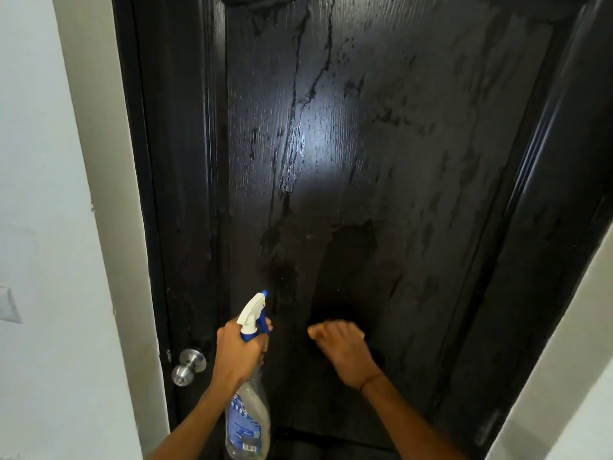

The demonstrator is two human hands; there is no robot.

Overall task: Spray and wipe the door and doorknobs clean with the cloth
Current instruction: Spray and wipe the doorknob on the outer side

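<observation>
Left hand (237, 350) grasps clear spray bottle (247, 423); right hand (341, 343), clenched on barely visible cloth, risks leaving runs on wet black door (381, 161), steel doorknob (189, 366) unwiped.

Home interior, dark wood-grain panel door (365, 161), round metal doorknob (188, 366), plain white walls (39, 161)

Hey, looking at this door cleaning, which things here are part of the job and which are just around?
Part of the job:
door, wet with runs
doorknob
spray bottle, in the left hand
right hand against the door; a cloth is not clearly visible

Just around:
wall
hinge
</observation>
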